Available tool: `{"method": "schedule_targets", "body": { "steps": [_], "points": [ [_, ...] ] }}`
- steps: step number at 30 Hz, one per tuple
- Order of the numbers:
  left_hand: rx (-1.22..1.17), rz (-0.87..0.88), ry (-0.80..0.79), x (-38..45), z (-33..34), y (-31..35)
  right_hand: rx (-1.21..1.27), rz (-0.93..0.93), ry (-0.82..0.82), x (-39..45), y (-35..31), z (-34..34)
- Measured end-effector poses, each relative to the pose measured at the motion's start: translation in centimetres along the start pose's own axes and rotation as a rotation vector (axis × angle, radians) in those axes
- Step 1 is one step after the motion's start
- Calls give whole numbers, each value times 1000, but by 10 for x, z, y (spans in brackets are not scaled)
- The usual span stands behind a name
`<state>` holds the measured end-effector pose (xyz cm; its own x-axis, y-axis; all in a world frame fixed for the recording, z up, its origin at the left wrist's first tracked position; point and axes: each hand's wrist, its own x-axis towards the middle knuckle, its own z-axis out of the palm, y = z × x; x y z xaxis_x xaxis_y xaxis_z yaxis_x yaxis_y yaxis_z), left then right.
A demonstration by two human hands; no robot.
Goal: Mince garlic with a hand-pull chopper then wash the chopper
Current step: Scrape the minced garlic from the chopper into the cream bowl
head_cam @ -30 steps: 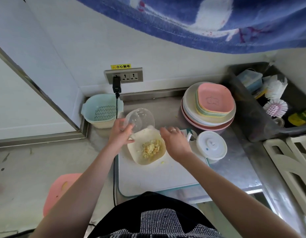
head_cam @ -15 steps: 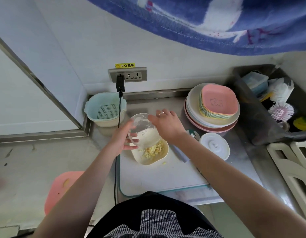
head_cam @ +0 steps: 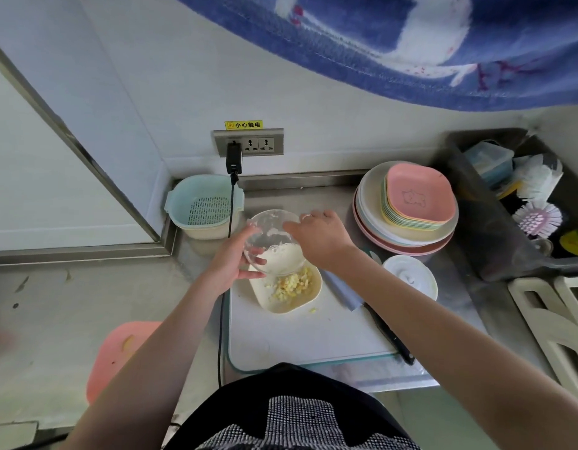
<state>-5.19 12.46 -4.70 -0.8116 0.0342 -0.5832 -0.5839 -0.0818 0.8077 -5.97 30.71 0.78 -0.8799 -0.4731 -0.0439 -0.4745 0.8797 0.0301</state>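
Gripping the clear chopper bowl [head_cam: 274,241] in the left hand [head_cam: 231,259], tilting it over the cream dish [head_cam: 308,295] of minced garlic [head_cam: 292,284]; reaching in with the right hand [head_cam: 317,237], fingertips hidden, grip impossible to tell.

Home kitchen: steel counter [head_cam: 313,196], stacked plates [head_cam: 407,232], cutting board [head_cam: 313,339], colander [head_cam: 205,206], dish brush [head_cam: 537,219]

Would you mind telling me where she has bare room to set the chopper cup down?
Free: the near half of the white cutting board, below the cream dish and left of the knife. Also the steel counter between the colander and the plate stack. Crowded: around the chopper lid.
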Motion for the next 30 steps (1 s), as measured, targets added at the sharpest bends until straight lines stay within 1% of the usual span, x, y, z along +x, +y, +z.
{"method": "schedule_targets", "body": {
  "steps": [1,2,4,5,8,12,15,18,22,26,28,30],
  "points": [
    [-14,18,-8,1,-3,-2,40,41,-27,-3,0,0],
    [-35,26,-18,2,-6,-4,105,92,-16,-6,-1,-1],
    [-161,13,-74,4,-9,-10,247,191,57,-8,-8,-4],
    [-248,6,-122,4,-9,-12,295,212,83,-8,-13,-4],
    [-413,21,-232,7,-8,-16,396,208,64,-9,-26,0],
    [-521,101,-296,13,-6,-13,473,182,39,-19,-34,11],
    [-516,162,-357,14,-5,-8,488,118,26,-34,-37,18],
    [-519,177,-352,19,-13,-13,443,106,24,-45,-27,23],
    [-469,161,-346,9,-8,-12,470,174,77,-35,-21,19],
    [-450,168,-311,6,-2,-8,489,138,48,-32,-28,24],
    [-435,176,-288,7,-5,-5,427,122,10,-44,-23,33],
    [-378,177,-281,6,-6,-3,303,92,-44,-60,-12,40]
  ]
}}
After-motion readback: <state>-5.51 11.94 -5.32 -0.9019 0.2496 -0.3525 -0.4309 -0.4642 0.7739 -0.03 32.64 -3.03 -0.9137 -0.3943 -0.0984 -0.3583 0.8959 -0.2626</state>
